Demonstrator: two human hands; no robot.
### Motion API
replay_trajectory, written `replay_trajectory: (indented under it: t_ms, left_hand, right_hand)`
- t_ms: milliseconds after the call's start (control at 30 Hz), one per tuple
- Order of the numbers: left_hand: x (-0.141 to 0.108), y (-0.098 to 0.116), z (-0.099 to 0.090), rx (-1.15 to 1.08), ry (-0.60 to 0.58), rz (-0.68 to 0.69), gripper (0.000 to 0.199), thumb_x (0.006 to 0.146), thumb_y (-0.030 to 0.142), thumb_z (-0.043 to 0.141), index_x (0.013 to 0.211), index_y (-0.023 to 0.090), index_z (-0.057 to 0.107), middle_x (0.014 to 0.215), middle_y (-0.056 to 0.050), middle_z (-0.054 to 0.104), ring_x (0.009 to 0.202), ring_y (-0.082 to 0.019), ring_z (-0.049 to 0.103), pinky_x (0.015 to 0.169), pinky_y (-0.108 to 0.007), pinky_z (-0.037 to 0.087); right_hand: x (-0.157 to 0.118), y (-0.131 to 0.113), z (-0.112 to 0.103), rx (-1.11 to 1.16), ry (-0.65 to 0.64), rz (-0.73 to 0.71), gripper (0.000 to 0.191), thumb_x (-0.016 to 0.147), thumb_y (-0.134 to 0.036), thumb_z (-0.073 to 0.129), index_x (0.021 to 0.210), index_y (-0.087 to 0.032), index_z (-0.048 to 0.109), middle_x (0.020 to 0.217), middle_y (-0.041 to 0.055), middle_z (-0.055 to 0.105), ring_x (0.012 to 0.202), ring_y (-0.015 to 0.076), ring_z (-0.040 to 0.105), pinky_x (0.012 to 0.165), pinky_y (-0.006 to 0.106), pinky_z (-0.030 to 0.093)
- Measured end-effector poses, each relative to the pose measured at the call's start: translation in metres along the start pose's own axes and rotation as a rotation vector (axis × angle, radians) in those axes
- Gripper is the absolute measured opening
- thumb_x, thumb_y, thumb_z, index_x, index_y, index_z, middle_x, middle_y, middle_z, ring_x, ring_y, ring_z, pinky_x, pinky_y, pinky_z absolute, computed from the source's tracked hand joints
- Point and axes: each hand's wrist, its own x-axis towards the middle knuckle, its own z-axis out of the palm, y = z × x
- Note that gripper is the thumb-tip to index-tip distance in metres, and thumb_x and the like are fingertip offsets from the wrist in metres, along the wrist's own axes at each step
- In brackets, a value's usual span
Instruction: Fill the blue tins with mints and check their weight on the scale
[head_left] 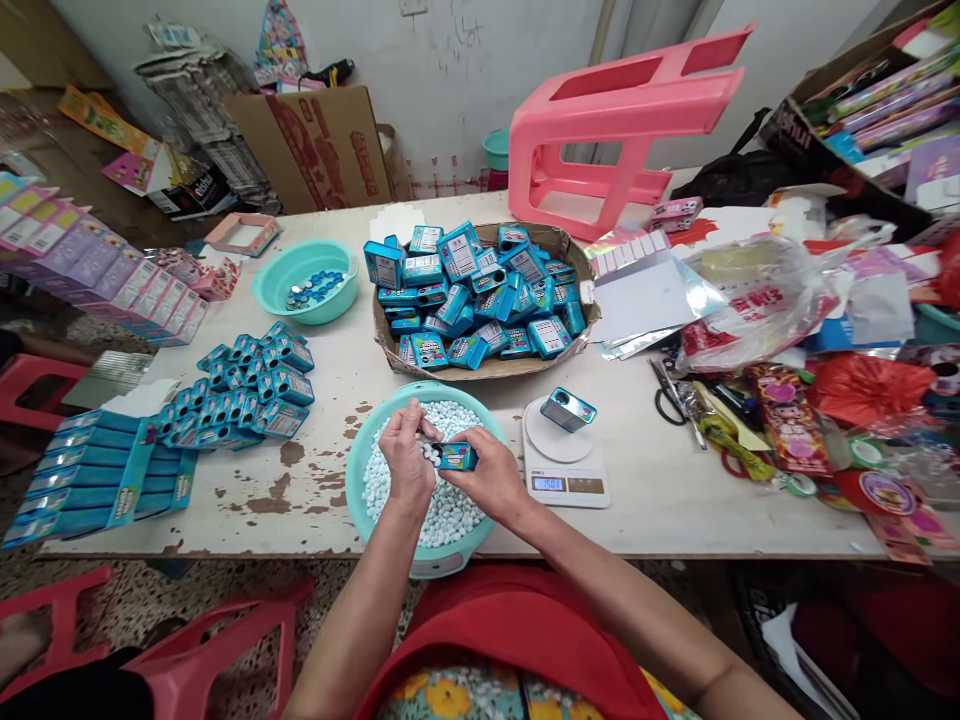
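Blue candy box in right hand, fingers closed around it, over turquoise basin of white candies. Left hand close beside its open end, fingers bunched, white pieces at fingertips. Second blue box on white scale, right of basin. Filled carton behind.

Even, soft light; dim under table; glare on plastic bag; edges stretched.
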Motion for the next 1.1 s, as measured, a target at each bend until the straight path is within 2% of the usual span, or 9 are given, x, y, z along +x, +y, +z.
replay_trajectory:
  t_ms: [233, 433, 500, 567, 667, 767, 867, 1000, 1100]
  left_hand:
    - [-0.005, 0.003, 0.000, 0.022, -0.006, 0.038, 0.028, 0.079, 0.043, 0.060, 0.074, 0.015, 0.056, 0.052, 0.003, 0.049, 0.047, -0.010, 0.050, 0.049, -0.021, 0.042]
    - [-0.015, 0.012, 0.005, -0.034, -0.074, 0.024, 0.029, 0.081, 0.044, 0.056, 0.076, 0.016, 0.055, 0.051, 0.004, 0.048, 0.040, -0.009, 0.045, 0.049, -0.024, 0.043]
    - [-0.011, 0.013, 0.003, -0.042, -0.120, 0.047, 0.031, 0.083, 0.046, 0.053, 0.078, 0.016, 0.055, 0.052, 0.004, 0.048, 0.042, -0.010, 0.046, 0.051, -0.025, 0.045]
    - [0.002, 0.005, -0.006, 0.008, -0.081, 0.123, 0.034, 0.085, 0.050, 0.047, 0.080, 0.017, 0.054, 0.054, 0.003, 0.049, 0.045, -0.011, 0.048, 0.055, -0.027, 0.046]
    - [0.031, -0.024, -0.033, 0.367, 0.070, 0.270, 0.032, 0.084, 0.049, 0.048, 0.080, 0.018, 0.055, 0.064, 0.000, 0.053, 0.061, -0.015, 0.054, 0.066, -0.030, 0.048]
    - [0.049, -0.064, -0.062, 1.002, -0.070, 0.318, 0.022, 0.081, 0.040, 0.055, 0.085, 0.019, 0.061, 0.090, -0.007, 0.061, 0.092, -0.022, 0.055, 0.087, -0.037, 0.042]
    - [0.041, -0.096, -0.072, 1.449, -0.230, 0.330, 0.026, 0.084, 0.038, 0.051, 0.100, 0.021, 0.062, 0.112, -0.010, 0.057, 0.108, -0.028, 0.046, 0.092, -0.043, 0.036]
    - [0.014, -0.111, -0.067, 1.757, -0.348, 0.326, 0.027, 0.086, 0.034, 0.045, 0.106, 0.022, 0.059, 0.105, -0.011, 0.056, 0.102, -0.029, 0.047, 0.083, -0.042, 0.039]
    - [0.006, -0.112, -0.071, 1.809, -0.400, 0.351, 0.024, 0.084, 0.030, 0.046, 0.102, 0.020, 0.059, 0.100, -0.011, 0.056, 0.097, -0.027, 0.050, 0.079, -0.037, 0.039]
  right_hand:
    - [-0.001, 0.001, -0.002, 0.070, -0.002, 0.003, 0.029, 0.064, -0.018, 0.073, 0.090, -0.021, 0.060, 0.086, 0.0006, 0.061, 0.084, 0.0192, 0.057, 0.072, 0.028, 0.043]
    - [-0.006, 0.001, -0.001, 0.162, 0.039, 0.017, 0.030, 0.064, -0.019, 0.075, 0.091, -0.021, 0.061, 0.087, 0.0002, 0.060, 0.085, 0.0187, 0.057, 0.074, 0.029, 0.043]
    - [-0.008, 0.003, -0.002, 0.197, 0.044, 0.015, 0.031, 0.064, -0.021, 0.076, 0.091, -0.021, 0.061, 0.087, 0.0004, 0.060, 0.086, 0.0188, 0.057, 0.075, 0.029, 0.044]
    - [-0.009, 0.008, -0.005, 0.250, 0.031, 0.027, 0.031, 0.064, -0.024, 0.077, 0.091, -0.021, 0.062, 0.087, 0.0003, 0.061, 0.084, 0.0188, 0.058, 0.074, 0.030, 0.045]
    - [-0.014, 0.015, -0.017, 0.352, 0.034, 0.049, 0.034, 0.065, -0.030, 0.078, 0.094, -0.022, 0.062, 0.091, 0.0012, 0.062, 0.086, 0.0191, 0.059, 0.078, 0.031, 0.046]
    - [-0.021, 0.022, -0.034, 0.396, 0.086, 0.054, 0.036, 0.066, -0.035, 0.077, 0.096, -0.022, 0.062, 0.095, 0.0023, 0.062, 0.090, 0.0197, 0.059, 0.082, 0.032, 0.047]
    - [-0.026, 0.024, -0.046, 0.382, 0.094, 0.065, 0.035, 0.066, -0.035, 0.077, 0.095, -0.022, 0.062, 0.093, 0.0022, 0.061, 0.087, 0.0194, 0.060, 0.079, 0.032, 0.048]
    - [-0.028, 0.024, -0.046, 0.345, 0.123, 0.070, 0.033, 0.067, -0.035, 0.077, 0.094, -0.022, 0.062, 0.090, 0.0021, 0.061, 0.084, 0.0193, 0.060, 0.076, 0.031, 0.048]
    - [-0.027, 0.025, -0.040, 0.315, 0.113, 0.078, 0.032, 0.068, -0.035, 0.076, 0.094, -0.022, 0.062, 0.090, 0.0026, 0.062, 0.085, 0.0198, 0.060, 0.076, 0.031, 0.047]
